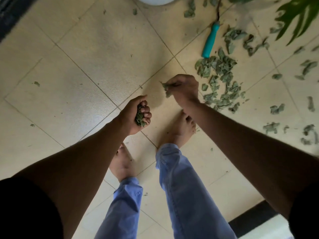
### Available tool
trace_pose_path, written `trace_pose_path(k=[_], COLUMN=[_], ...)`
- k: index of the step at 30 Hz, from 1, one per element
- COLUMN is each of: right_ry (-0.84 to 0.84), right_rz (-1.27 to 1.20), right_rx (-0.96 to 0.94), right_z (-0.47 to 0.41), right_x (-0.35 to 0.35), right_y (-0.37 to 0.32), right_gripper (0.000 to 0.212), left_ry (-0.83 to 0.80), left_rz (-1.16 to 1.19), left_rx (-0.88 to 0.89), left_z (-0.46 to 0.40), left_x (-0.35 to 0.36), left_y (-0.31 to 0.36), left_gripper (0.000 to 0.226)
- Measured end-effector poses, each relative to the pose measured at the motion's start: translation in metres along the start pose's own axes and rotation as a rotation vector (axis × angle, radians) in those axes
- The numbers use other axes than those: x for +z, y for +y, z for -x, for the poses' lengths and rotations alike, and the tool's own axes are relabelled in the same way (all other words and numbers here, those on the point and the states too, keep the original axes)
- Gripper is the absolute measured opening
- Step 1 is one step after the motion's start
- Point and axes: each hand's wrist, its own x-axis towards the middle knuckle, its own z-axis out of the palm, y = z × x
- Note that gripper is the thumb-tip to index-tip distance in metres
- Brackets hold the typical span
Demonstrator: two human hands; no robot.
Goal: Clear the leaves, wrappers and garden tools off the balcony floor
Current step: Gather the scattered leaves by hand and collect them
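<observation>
Fingers of the left hand (136, 113) are curled round a wad of dry green leaves (140, 118). More leaves (167, 90) are pinched by the right hand (183, 87). Scattered leaves (219, 78) and a teal-handled garden tool (211, 39) are noted on the cream tiled floor (86, 66).

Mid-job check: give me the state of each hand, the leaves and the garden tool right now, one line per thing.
left hand: curled round a handful of leaves, held above the floor
right hand: pinching a few leaves
leaf pile: still on the tiles, right of the right hand
scattered leaves: loose across the floor at right
teal-handled tool: lying flat on the floor, untouched
</observation>
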Motion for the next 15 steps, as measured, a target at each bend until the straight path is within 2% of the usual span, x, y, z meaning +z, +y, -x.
trace_pose_path(k=[3,5,7,9,10,13,15], right_ry=[-0.092,-0.083,-0.042,-0.002,-0.002,-0.020,0.008], right_rz=[-0.072,-0.068,-0.042,0.142,0.268,0.589,0.714], right_rx=[-0.006,-0.023,-0.094,-0.255,-0.323,-0.416,-0.458], right_z=[0.052,0.081,0.099,0.101,0.098,0.088,0.087], right_x=[0.002,0.008,0.013,0.009,0.003,-0.014,-0.022], right_y=[-0.016,-0.021,-0.026,-0.026,-0.026,-0.024,-0.022], right_gripper=[0.016,0.018,0.019,0.019,0.019,0.025,0.024], left_ry=[0.003,-0.051,-0.122,-0.187,-0.196,-0.192,-0.194], left_rz=[-0.023,-0.074,-0.083,-0.039,-0.021,0.049,0.096], left_rx=[0.029,0.086,0.095,0.053,0.038,-0.042,-0.106], left_z=[0.004,0.006,0.008,0.010,0.010,0.010,0.008], left_x=[0.018,0.031,0.043,0.053,0.058,0.073,0.086], left_y=[-0.002,-0.003,-0.005,-0.009,-0.010,-0.010,-0.011], left_gripper=[0.038,0.036,0.050,0.058,0.054,0.040,0.043])
